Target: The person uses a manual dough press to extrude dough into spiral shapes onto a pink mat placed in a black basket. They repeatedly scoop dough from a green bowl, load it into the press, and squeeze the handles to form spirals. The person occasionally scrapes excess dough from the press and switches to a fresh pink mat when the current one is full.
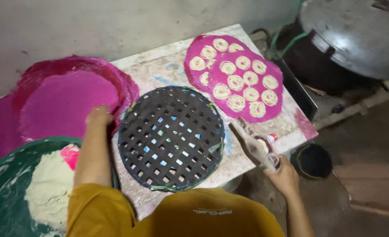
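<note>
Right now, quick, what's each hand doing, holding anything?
Left hand: reaching onto the pink trays; grip cannot be told.
Right hand: closed around a clear bottle.

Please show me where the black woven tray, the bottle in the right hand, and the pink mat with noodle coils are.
black woven tray (171, 138): head view, middle of its lattice.
bottle (258, 147): head view, its clear body.
right hand (286, 175): head view, back of hand.
pink mat (246, 98): head view, pink surface between coils.

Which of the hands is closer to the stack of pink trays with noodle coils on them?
The right. The right hand, gripping a clear bottle, is just below the pink trays. The left hand rests far across the woven black tray, by the big pink basin.
</note>
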